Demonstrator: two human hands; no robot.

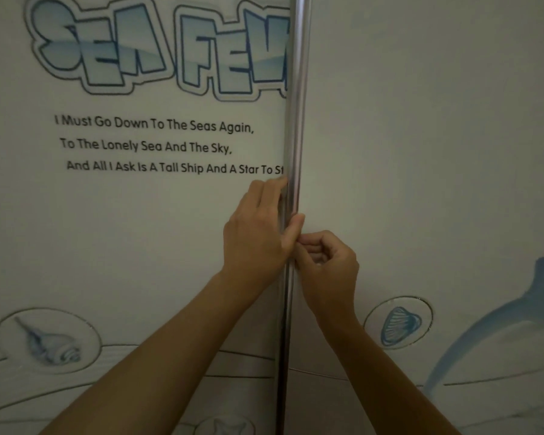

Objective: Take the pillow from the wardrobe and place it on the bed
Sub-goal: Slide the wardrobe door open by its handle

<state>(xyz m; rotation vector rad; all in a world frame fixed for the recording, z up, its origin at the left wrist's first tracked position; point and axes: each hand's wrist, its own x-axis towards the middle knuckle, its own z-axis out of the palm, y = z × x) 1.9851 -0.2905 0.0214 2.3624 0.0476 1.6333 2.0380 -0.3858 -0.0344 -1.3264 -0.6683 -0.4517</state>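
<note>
Our left hand [258, 233] has its fingers hooked around the metal strip [292, 120]; our right hand [327, 262], just right of it, curls shut on its edge. The pillow is unseen, presumably behind the doors [139, 246]. Fingers may slip or get pinched if the door jerks.

The wardrobe [139, 246] interior is hidden behind closed doors. The printed title and third verse line are cut off by the metal strip [292, 120].
</note>
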